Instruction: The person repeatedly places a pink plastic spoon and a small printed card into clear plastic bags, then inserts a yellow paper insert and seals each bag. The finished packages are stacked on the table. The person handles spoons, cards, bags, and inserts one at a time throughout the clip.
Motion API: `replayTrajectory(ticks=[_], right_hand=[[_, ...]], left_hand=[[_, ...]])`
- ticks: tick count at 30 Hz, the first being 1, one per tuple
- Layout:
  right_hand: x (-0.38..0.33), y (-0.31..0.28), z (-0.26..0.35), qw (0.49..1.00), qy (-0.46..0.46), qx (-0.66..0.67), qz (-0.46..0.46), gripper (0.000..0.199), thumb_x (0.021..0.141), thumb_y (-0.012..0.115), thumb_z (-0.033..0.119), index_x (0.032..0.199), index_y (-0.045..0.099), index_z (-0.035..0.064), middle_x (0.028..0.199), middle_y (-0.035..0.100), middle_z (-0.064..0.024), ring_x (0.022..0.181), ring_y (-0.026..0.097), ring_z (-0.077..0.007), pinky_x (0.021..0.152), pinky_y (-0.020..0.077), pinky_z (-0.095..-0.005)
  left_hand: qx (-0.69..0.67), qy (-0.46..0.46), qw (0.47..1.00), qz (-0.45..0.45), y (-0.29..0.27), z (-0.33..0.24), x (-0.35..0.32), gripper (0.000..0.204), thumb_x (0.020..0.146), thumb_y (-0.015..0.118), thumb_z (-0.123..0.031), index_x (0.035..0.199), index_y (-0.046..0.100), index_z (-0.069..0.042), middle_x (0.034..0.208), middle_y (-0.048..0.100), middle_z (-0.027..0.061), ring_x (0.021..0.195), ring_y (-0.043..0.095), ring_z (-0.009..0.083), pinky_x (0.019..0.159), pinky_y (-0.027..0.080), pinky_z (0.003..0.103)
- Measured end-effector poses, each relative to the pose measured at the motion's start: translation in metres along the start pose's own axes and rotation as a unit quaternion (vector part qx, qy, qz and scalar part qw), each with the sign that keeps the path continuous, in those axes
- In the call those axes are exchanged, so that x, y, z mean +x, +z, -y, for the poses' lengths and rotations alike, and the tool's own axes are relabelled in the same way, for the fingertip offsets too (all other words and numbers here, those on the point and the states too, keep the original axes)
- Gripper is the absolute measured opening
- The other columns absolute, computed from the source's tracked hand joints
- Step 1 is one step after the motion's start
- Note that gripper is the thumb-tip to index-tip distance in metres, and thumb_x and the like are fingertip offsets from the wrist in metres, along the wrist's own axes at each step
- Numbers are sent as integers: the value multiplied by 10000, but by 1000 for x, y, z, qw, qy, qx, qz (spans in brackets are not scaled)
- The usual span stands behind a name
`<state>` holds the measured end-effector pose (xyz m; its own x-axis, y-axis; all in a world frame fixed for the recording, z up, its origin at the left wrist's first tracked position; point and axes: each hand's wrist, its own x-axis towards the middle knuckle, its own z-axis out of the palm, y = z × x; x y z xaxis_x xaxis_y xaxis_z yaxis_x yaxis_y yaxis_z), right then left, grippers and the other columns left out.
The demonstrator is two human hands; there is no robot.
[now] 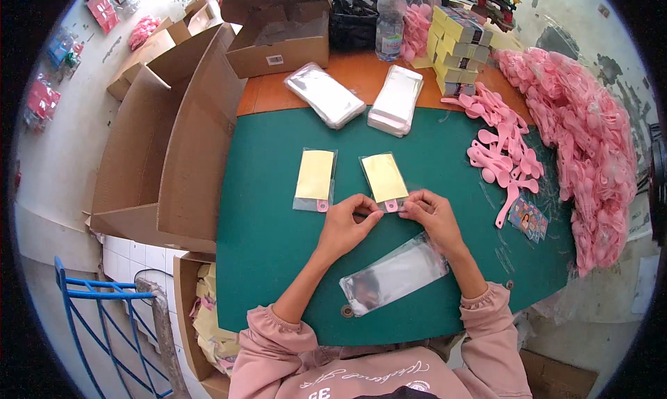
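Observation:
My left hand [349, 223] and my right hand [434, 218] pinch the two lower corners of a clear plastic bag on the green mat [271, 274]. A pale yellow card [385, 178] is inside that bag, and a pink spoon handle [391, 206] with a hole shows below the card. Left of it lies another filled clear bag [301, 203] with a yellow card [315, 175] and a pink handle end [322, 206]. Below my right wrist a stack of clear bags [396, 274] lies slantwise, close to my body.
Two stacks of clear bags [325, 97] lie at the back. Loose pink spoons [504, 142] and a big heap of them [583, 149] line the right. Bundled yellow cards [458, 48] and a water bottle [390, 24] stand behind. Cardboard boxes [198, 135] border the left.

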<state>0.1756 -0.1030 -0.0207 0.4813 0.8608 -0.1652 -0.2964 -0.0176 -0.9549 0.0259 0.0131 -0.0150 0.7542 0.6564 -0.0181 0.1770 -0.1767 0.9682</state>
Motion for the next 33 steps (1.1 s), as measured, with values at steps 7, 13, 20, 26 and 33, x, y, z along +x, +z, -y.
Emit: replayTrajectory(ticks=[7,13,20,26,33], right_hand=[[3,7,9,997,28,-77,8,122,834,575,100,861,522,-6,753,583,-62,641,585,-112,583,507,-217],[5,11,9,998,19,-59,-14,102,827,577,78,850,511,4,716,583,-61,598,584,-113,515,506,-220],[6,14,-1,996,-33,-57,-63,110,831,549,40,844,443,16,689,578,-69,555,583,-120,501,510,-236],[7,14,-3,994,-44,-78,-55,166,841,531,49,986,515,-30,720,592,-84,589,587,-120,524,509,-240],[10,-9,27,941,-72,-328,-47,213,810,521,42,1008,579,-11,762,611,-89,652,600,-168,594,491,-274]], left_hand=[[31,-17,999,-38,6,5,-1,177,766,656,-144,776,588,20,714,628,75,650,603,114,603,498,242],[-14,-17,997,-76,9,8,-4,179,778,646,-140,799,556,13,732,619,79,643,589,113,580,490,236],[-129,-75,987,-64,8,6,-5,158,798,622,-120,840,483,-58,769,541,-3,709,517,62,556,426,195],[-106,-91,989,-49,8,5,-4,294,807,606,-126,1086,539,-57,891,577,16,729,522,66,556,418,190],[107,38,990,-87,-24,-1,0,397,801,591,-111,1190,512,-86,1048,579,63,792,545,82,618,447,220]])
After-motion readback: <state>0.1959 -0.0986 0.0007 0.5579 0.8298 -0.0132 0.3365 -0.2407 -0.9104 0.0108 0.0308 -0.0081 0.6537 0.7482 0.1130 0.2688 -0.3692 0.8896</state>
